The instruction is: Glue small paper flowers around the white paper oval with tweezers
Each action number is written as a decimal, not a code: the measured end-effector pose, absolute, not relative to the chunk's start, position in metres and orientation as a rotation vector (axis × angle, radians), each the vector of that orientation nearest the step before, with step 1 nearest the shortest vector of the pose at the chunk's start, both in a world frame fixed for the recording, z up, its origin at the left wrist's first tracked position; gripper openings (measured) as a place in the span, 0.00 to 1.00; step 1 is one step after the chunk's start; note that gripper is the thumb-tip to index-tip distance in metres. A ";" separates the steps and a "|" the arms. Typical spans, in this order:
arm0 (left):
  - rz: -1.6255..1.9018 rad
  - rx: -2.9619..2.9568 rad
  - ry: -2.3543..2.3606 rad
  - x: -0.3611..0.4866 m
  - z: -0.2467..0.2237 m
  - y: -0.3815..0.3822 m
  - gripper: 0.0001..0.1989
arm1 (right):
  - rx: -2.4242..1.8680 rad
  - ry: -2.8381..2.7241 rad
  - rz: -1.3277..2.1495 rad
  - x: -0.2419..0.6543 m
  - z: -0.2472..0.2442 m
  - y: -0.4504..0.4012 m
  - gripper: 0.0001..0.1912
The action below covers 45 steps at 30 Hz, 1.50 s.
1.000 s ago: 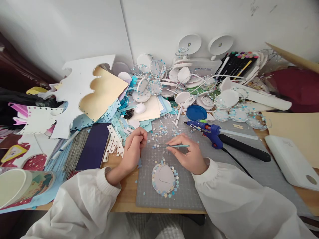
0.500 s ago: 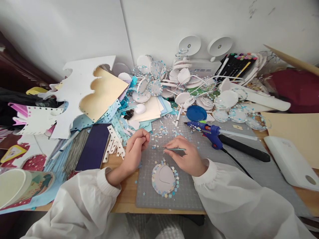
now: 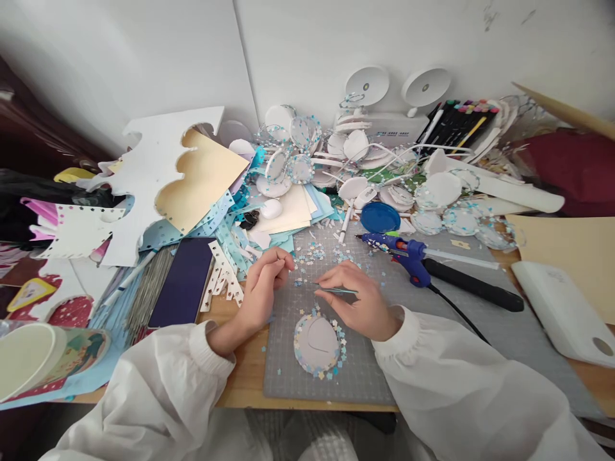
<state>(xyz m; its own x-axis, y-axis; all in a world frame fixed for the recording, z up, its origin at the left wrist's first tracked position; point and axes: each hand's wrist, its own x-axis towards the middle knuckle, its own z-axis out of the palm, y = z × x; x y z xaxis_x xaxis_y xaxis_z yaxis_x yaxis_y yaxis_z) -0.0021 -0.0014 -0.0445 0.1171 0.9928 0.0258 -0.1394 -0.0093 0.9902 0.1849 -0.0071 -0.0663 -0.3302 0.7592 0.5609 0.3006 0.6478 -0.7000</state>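
My left hand (image 3: 265, 288) is curled closed just above the left edge of the grey cutting mat (image 3: 283, 384); whatever its fingers may hold is too small to make out. My right hand (image 3: 358, 299) pinches thin tweezers (image 3: 342, 291), whose tips point left toward my left hand. Below and between the hands lies a round white disc (image 3: 317, 344), ringed with small blue, yellow and white paper stars. Loose paper stars (image 3: 314, 253) are scattered on the mat beyond my hands.
A blue glue gun (image 3: 408, 257) and a black stick (image 3: 473, 285) lie right of my right hand. A blue lid (image 3: 379, 218) and piled white discs stand behind. On the left are a dark phone (image 3: 181, 282), paper sheets (image 3: 204, 173) and a cup (image 3: 29, 358).
The view has shifted slightly. Both hands keep nearly the same pose, and the tweezers have tilted a little in my right hand.
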 end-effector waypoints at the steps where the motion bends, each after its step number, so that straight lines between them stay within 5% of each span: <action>1: 1.198 1.169 1.013 -0.002 -0.044 -0.002 0.09 | -0.843 -1.909 0.605 0.185 -0.067 -0.007 0.06; 19: 0.989 1.431 1.126 -0.002 -0.040 -0.003 0.08 | -1.098 -1.201 1.115 0.196 -0.066 -0.001 0.11; 45: 1.043 1.387 1.185 -0.001 -0.045 -0.001 0.11 | -1.032 -0.944 1.293 0.197 -0.062 0.004 0.14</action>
<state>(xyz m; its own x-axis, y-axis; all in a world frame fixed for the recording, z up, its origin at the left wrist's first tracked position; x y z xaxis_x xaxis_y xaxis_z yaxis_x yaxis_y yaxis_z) -0.0008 -0.0006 -0.0452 0.1498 0.9887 0.0072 0.1330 -0.0274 0.9907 0.1965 0.0039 -0.0622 0.0621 0.9979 -0.0197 -0.2850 -0.0012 -0.9585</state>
